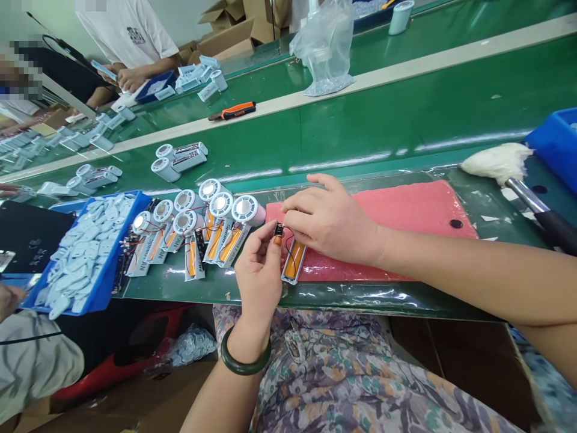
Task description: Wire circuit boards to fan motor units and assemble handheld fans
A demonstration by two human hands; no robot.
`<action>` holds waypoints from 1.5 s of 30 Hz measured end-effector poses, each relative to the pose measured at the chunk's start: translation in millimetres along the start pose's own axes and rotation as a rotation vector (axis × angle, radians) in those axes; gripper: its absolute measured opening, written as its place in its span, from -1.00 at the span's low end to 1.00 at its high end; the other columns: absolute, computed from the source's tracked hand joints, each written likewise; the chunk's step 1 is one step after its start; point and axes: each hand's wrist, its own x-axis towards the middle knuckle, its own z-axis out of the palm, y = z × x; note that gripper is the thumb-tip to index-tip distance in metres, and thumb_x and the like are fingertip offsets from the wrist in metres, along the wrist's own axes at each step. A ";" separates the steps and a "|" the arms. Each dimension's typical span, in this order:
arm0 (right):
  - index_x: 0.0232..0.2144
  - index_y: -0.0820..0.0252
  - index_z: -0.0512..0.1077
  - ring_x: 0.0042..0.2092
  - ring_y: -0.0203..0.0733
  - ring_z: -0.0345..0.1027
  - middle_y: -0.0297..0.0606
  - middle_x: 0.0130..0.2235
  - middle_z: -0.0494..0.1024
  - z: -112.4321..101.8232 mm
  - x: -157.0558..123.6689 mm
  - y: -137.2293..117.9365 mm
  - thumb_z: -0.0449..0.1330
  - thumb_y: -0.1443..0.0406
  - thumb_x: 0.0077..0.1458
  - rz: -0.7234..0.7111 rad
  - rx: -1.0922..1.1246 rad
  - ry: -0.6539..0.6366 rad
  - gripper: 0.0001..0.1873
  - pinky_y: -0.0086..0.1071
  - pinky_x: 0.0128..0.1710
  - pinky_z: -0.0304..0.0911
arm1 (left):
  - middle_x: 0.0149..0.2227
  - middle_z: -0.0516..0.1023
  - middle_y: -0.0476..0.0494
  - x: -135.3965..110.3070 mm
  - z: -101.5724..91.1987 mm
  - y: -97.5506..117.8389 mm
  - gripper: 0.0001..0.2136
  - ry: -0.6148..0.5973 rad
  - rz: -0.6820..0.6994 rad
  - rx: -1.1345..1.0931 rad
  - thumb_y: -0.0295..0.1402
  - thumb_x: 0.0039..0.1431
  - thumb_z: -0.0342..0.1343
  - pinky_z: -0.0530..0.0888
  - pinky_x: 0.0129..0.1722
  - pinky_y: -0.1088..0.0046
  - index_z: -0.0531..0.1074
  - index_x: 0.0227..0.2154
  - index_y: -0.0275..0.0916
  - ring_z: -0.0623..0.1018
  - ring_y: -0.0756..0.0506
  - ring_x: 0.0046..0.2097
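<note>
Between the thumb and fingers of my left hand (261,264) is a small black circuit board (279,230). My right hand (327,219) curls in from the other side, its fingertips at the board and its index finger raised. What the right fingers pinch is hidden. Just below them lies an open handheld fan handle (294,262) with an orange battery and thin wires inside, on a red mat (406,222). The top of this fan is covered by my right hand. Several open fans (220,231) with orange batteries and wires stand close to the left of my hands.
Left is a blue tray (97,288) of pale plastic pieces. Fans (180,159) and orange-handled pliers (232,112) rest on the green belt (387,114). A cloth-wrapped hammer (500,168) and blue bin (556,144) are right. Co-workers (130,42) sit opposite and at left.
</note>
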 end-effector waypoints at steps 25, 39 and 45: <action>-0.27 0.18 0.51 0.11 -0.02 0.40 -0.17 0.09 0.56 7.7 0.4 5.0 0.21 0.44 0.24 0.098 0.420 -0.039 -0.90 -0.04 0.21 0.08 | -0.23 0.59 -0.06 8.2 1.8 0.8 -0.89 0.050 0.112 -0.008 -0.27 0.24 0.31 0.53 -0.33 0.54 0.58 -0.25 -0.17 0.57 0.02 -0.34; -0.32 0.15 0.47 0.19 -0.01 0.32 -0.18 0.13 0.52 3.0 1.1 0.6 0.17 0.46 0.21 0.243 0.481 0.019 -0.86 -0.07 0.18 0.18 | -0.24 0.61 -0.10 6.3 4.7 -5.4 -0.69 0.053 -0.016 -0.152 -0.15 0.23 0.33 0.55 -0.35 0.56 0.56 -0.04 -0.17 0.56 0.03 -0.35; -0.29 0.19 0.48 0.10 0.05 0.38 -0.11 0.12 0.53 3.8 -1.4 -1.9 0.09 0.46 0.28 0.143 0.243 0.063 -0.81 -0.08 0.07 0.20 | -0.40 0.55 -0.04 3.9 3.9 -1.3 -0.67 0.017 -0.032 -0.104 -0.12 0.25 0.30 0.50 -0.41 0.58 0.60 -0.04 -0.20 0.47 0.06 -0.44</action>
